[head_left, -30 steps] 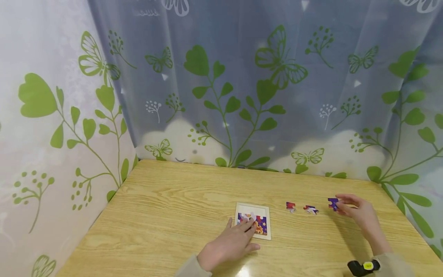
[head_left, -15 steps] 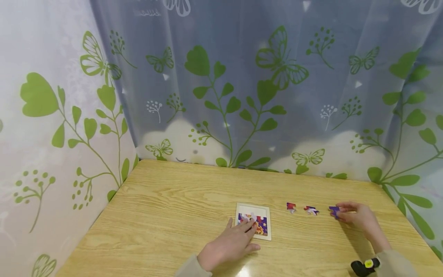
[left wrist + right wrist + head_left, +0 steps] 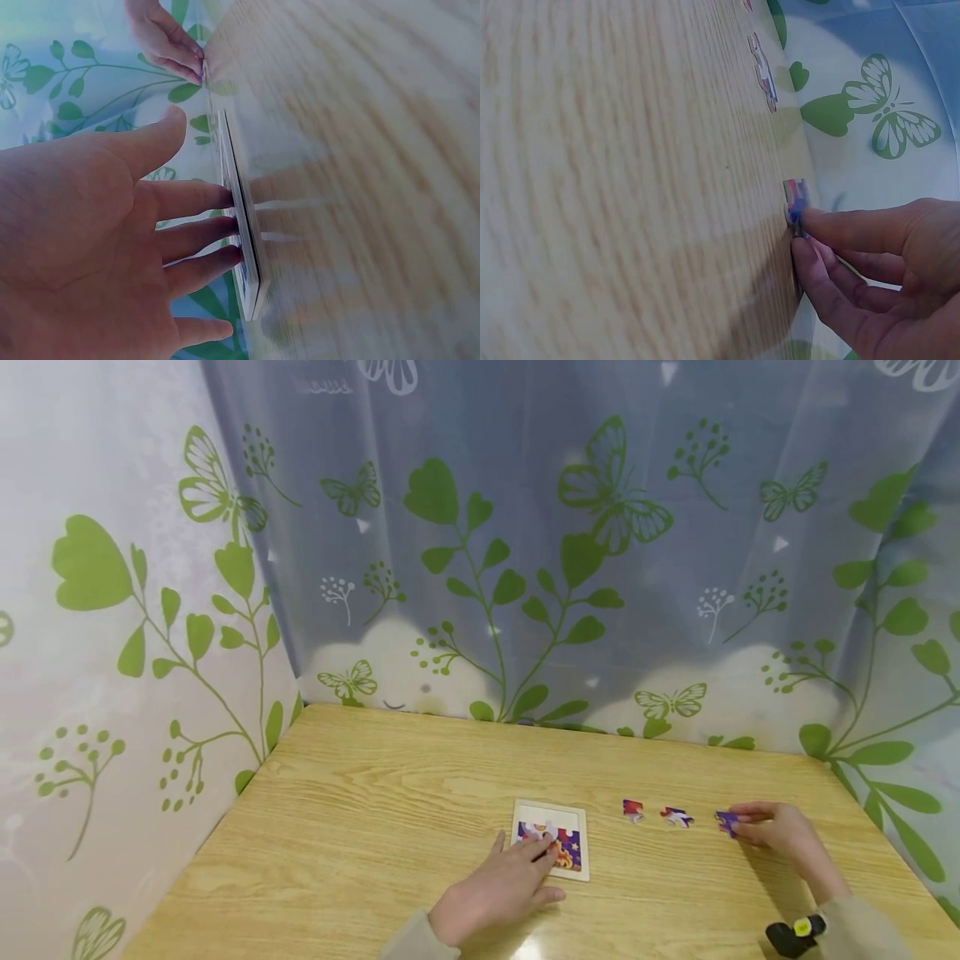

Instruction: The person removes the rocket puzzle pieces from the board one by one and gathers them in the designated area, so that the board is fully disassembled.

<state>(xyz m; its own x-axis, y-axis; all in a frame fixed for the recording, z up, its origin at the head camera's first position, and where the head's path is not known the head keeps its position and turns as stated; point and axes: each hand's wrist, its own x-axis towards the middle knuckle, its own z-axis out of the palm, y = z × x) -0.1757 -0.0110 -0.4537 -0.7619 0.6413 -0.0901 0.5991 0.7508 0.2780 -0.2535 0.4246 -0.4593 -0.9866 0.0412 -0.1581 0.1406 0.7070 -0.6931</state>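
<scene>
In the head view, my left hand (image 3: 498,885) lies with its fingers extended over a jigsaw tray (image 3: 586,860) with a pale rim. Purple, red and orange jigsaw pieces (image 3: 571,845) fill the near part of the tray, and its far strip shows bare white. In the left wrist view, several fingertips (image 3: 234,257) touch the top of the tray. Over at the right, my right hand (image 3: 780,835) pinches a purple puzzle piece (image 3: 724,822) between thumb and fingers, at or close to the tabletop. My fingers cover part of that piece.
Two loose puzzle pieces lie between the tray and my right hand: a red and white one (image 3: 633,810) and a white, red and purple one (image 3: 678,817). The wooden table (image 3: 360,802) meets a patterned curtain (image 3: 480,610) at the back.
My right hand has come down and slightly nearer with the purple puzzle piece, which now lines up roughly with the two loose ones. My left hand stays on the tray.
</scene>
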